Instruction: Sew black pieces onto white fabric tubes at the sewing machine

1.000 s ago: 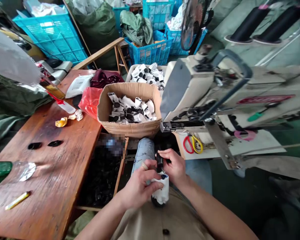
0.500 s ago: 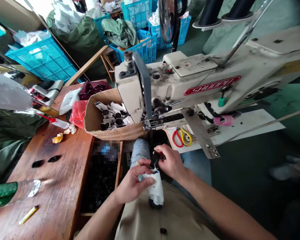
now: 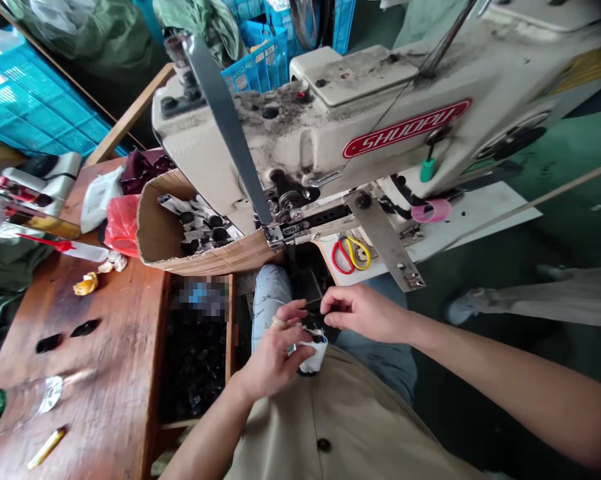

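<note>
Above my lap, my left hand grips a small white cloth piece between thumb and fingers. Ragged threads show at the cloth's upper edge, and a bit of black is visible below it. My right hand is just to the right, with thumb and fingertips pinched together. Whatever it pinches is dark and cannot be made out against the dark background. Beyond both hands stands the sewing machine, with red-and-yellow-handled scissors lying on its white bed.
A cardboard box of white and black pieces sits left of the machine. Below it is an open drawer of black parts. The wooden table carries a bottle, a yellow lighter and two black pieces. Another person's leg shows at right.
The view has shifted, bringing the machine closer. The black piece seen between my hands is no longer plain there. My right hand has drawn slightly away from the white cloth, which now shows less.
</note>
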`<action>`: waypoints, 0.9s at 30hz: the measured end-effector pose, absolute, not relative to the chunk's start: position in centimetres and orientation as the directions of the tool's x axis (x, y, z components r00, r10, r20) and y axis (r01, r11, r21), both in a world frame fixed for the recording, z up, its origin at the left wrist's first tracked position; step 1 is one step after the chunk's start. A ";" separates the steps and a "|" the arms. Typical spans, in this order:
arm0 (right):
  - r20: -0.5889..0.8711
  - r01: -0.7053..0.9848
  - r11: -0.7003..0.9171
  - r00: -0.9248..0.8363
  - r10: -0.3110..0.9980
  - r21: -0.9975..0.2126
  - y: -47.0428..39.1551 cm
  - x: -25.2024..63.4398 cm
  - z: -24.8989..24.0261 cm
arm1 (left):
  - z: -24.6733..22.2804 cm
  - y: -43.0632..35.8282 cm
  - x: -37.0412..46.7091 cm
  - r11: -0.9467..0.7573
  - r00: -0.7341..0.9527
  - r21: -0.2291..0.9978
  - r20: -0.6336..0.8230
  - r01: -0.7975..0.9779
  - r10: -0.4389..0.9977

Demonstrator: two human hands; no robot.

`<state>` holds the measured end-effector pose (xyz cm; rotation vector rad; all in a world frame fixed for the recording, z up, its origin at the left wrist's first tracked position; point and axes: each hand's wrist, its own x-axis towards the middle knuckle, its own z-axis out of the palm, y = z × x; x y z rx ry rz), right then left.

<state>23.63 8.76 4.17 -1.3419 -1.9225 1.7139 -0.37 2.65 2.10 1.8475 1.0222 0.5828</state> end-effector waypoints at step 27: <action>-0.696 0.617 -0.324 -0.632 0.341 -0.718 10.7 18.9 3.9 | -1.1 0.7 -1.0 -0.107 0.375 0.923 -0.043 0.371 0.926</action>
